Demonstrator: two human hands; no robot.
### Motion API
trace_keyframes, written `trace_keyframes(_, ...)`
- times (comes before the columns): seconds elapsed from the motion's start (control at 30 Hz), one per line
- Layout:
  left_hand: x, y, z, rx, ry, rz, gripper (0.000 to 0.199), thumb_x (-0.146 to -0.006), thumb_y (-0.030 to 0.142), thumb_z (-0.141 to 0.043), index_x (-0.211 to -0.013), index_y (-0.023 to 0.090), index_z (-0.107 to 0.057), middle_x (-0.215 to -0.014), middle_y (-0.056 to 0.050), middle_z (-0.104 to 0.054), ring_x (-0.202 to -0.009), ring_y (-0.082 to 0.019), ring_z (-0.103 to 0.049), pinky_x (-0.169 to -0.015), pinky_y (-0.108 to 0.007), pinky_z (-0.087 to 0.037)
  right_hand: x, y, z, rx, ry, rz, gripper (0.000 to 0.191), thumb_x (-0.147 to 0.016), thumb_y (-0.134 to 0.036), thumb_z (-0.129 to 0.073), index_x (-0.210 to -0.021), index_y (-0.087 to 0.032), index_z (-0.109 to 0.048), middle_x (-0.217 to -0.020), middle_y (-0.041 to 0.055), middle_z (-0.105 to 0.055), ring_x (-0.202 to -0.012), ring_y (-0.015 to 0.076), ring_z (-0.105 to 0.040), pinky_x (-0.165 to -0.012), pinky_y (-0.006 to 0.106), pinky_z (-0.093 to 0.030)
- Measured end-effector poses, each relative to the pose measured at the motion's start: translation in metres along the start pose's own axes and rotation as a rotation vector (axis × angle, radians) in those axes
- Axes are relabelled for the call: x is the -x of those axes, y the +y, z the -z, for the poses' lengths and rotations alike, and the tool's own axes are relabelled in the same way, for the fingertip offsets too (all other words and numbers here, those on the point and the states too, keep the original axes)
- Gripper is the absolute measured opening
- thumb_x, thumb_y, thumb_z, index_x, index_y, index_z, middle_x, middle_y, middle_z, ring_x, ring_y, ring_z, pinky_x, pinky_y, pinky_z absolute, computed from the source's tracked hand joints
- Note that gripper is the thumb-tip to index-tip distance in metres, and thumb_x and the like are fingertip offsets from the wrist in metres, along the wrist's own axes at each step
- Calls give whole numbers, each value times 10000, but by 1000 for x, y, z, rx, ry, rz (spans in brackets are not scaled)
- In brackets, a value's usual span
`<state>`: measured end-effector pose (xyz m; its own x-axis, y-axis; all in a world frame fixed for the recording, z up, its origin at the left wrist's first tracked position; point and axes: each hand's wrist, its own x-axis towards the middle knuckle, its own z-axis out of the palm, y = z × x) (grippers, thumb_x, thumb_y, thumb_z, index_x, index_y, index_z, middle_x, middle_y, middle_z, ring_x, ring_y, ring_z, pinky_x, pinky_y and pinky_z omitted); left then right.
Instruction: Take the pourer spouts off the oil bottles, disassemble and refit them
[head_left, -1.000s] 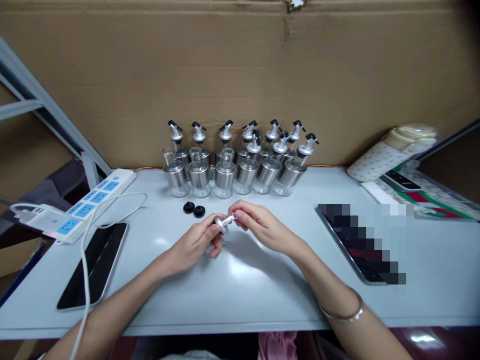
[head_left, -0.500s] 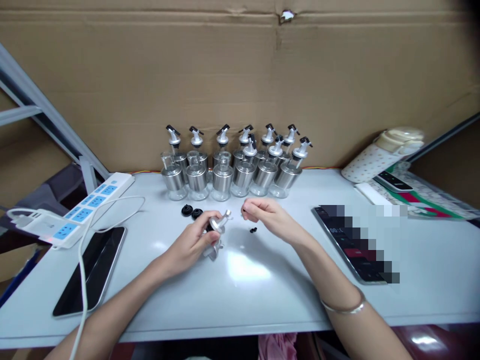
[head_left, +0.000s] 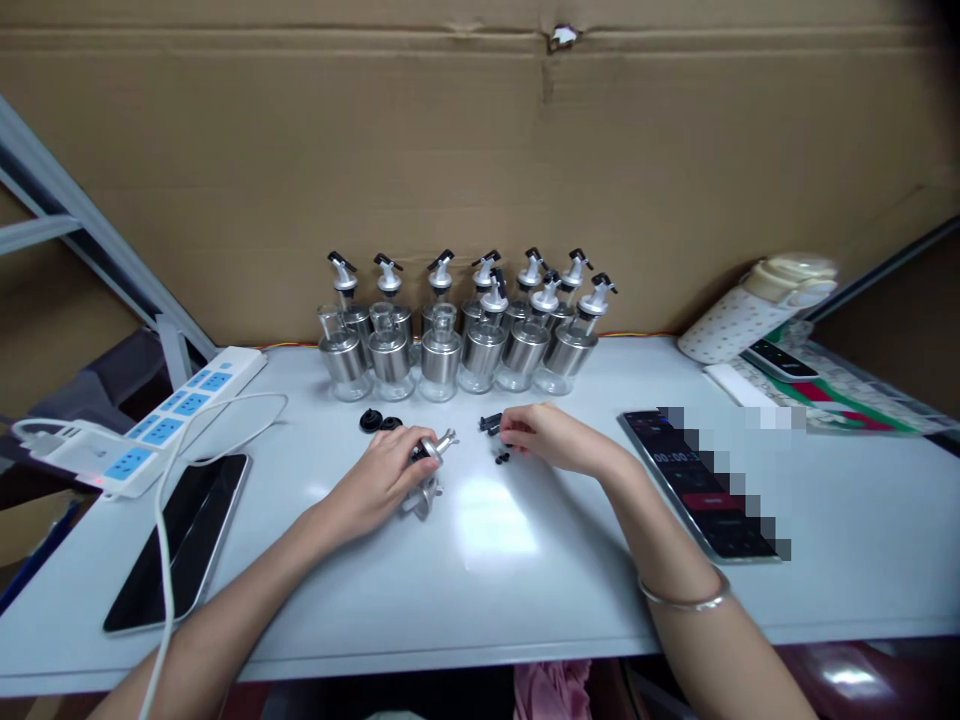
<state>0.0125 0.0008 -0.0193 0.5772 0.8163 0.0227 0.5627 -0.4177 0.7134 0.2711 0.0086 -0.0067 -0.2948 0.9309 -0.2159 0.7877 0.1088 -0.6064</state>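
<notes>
My left hand [head_left: 390, 470] is closed around a silver pourer spout [head_left: 442, 441], its narrow end pointing right. A second silver spout [head_left: 424, 498] lies on the table just under that hand. My right hand [head_left: 551, 437] is low over the table, its fingertips pinched together beside small black lever pieces [head_left: 491, 422]. Whatever sits between those fingertips is hidden. Tiny black parts [head_left: 502, 458] lie just below them. Behind my left hand are round black stoppers [head_left: 370, 420], one partly covered by the fingers.
Two rows of glass bottles with steel bands [head_left: 441, 355] stand at the back, most topped with pourers. Phones [head_left: 184, 540] lie left and right. A power strip [head_left: 180, 410] with a white cable is at left, a dotted flask [head_left: 739, 315] at back right.
My right hand has moved slightly right and down, and black lever pieces now show at its fingertips. My left hand has turned a little over the spout. The view has shifted slightly.
</notes>
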Motion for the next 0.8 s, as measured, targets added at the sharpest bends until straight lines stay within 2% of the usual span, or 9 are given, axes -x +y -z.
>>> trace_keyframes(0.17, -1, 2, 2, -73, -92, 25, 349, -959, 446, -337, -1125, 210, -534, -980, -64, -641, -933, -232, -557, -879, -361, -408, -5, 0, -6, 27, -5, 46, 146, -844, -200, -515, -765, -161, -631, -600, -14, -560, -566, 113, -468, -554, 234, -348)
trace_keyframes(0.4, 0, 7, 3, -90, -104, 14, 334, -963, 442, -331, -1110, 211, -524, -940, -54, -642, -875, -217, -575, -823, -327, -408, -7, 3, -9, 35, -32, 120, 149, -827, -178, -537, -740, -158, -658, -665, 1, -577, -616, 116, -473, -592, 239, -359)
trace_keyframes(0.67, 0, 4, 4, -70, -140, 45, 360, -965, 466, -301, -1130, 226, -513, -950, -52, -646, -877, -221, -587, -810, -327, -426, -11, 7, -7, -53, -115, 65, 110, -811, -158, -558, -749, -156, -648, -704, 14, -629, -644, 121, -511, -616, 241, -387)
trace_keyframes(0.73, 0, 2, 4, -74, -112, 25, 374, -960, 480, -303, -1130, 230, -523, -1026, -64, -638, -951, -235, -572, -861, -343, -419, -9, 4, -5, -24, -82, 64, 136, -840, -198, -547, -751, -157, -641, -689, 13, -613, -626, 122, -495, -601, 245, -376)
trace_keyframes(0.8, 0, 2, 4, -73, -66, -11, 411, -952, 513, -298, -1121, 229, -541, -1077, -77, -618, -1018, -253, -539, -910, -368, -401, -4, -5, -3, -19, 31, 113, 187, -885, -268, -516, -787, -161, -633, -694, 12, -595, -620, 126, -486, -590, 249, -370)
